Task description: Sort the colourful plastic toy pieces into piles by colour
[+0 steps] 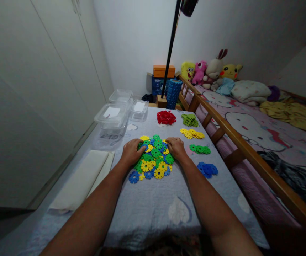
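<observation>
A mixed pile of flower-shaped plastic interlocking discs (155, 153) in green, yellow and blue lies on the cloth-covered table in front of me. My left hand (132, 152) is cupped against the pile's left side, its thumb reaching over the discs and apart from the fingers. At the upper right edge of the pile, my right hand (176, 146) rests with bent fingers touching the discs. Some fingertips of both hands are hidden. Single-colour groups stand to the right: yellow discs (192, 134), green discs (200, 149) and blue discs (207, 170).
Red pieces (166, 117) and light green pieces (189, 120) lie toward the back. Clear plastic boxes (112, 116) stand at the back left, with a folded pale cloth (79, 179) nearer me. A wooden bed rail (222, 131) runs along the right side. A black pole (171, 49) rises behind the table.
</observation>
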`<state>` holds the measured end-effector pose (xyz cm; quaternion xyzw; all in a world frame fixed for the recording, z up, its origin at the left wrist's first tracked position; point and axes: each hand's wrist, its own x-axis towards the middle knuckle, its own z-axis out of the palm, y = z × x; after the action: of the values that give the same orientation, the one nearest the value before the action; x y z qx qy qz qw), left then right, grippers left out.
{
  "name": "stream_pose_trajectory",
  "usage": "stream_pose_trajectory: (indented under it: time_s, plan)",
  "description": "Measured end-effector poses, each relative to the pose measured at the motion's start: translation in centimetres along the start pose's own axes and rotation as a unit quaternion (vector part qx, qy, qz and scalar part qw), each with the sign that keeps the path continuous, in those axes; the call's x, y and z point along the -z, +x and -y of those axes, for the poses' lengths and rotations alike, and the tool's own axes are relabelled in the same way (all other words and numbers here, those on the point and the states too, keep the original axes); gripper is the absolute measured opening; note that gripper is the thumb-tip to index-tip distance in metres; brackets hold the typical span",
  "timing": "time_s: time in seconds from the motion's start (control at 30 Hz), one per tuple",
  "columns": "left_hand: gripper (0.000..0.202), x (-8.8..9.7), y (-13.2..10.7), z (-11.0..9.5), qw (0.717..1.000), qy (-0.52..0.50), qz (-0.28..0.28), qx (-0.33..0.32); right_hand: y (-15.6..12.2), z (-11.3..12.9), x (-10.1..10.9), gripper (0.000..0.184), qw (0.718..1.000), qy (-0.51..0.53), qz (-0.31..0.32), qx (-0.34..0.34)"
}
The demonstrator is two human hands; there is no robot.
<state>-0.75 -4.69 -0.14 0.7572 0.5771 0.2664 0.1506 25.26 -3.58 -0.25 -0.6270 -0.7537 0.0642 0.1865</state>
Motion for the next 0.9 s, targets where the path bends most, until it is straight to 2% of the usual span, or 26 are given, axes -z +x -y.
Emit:
stream_pose_trajectory:
  time_s: [0.33, 0.53, 0.63, 0.73, 0.9]
  plan:
    - [0.035, 0.0, 0.0, 0.0, 1.0, 0.002, 0.001, 0.005, -0.1, -0.5, 0.6, 0.031, 0.999, 0.004, -0.026, -0.028]
    - [0.036, 0.0, 0.1, 0.0, 1.0, 0.003, 0.012, 0.006, 0.2, -1.7, 1.0, 0.031, 0.996, 0.026, -0.078, -0.036]
    - [0.038, 0.0, 0.1, 0.0, 1.0, 0.0, 0.014, 0.006, 1.1, -3.1, 2.1, 0.032, 0.99, 0.071, -0.099, -0.065]
    - [0.037, 0.1, 0.1, 0.0, 1.0, 0.002, 0.014, 0.009, 2.1, -5.5, 3.6, 0.031, 0.979, 0.117, -0.107, -0.126]
    - [0.036, 0.1, 0.0, 0.0, 1.0, 0.001, 0.012, 0.007, 4.0, -10.1, 5.5, 0.025, 0.951, 0.113, -0.163, -0.237]
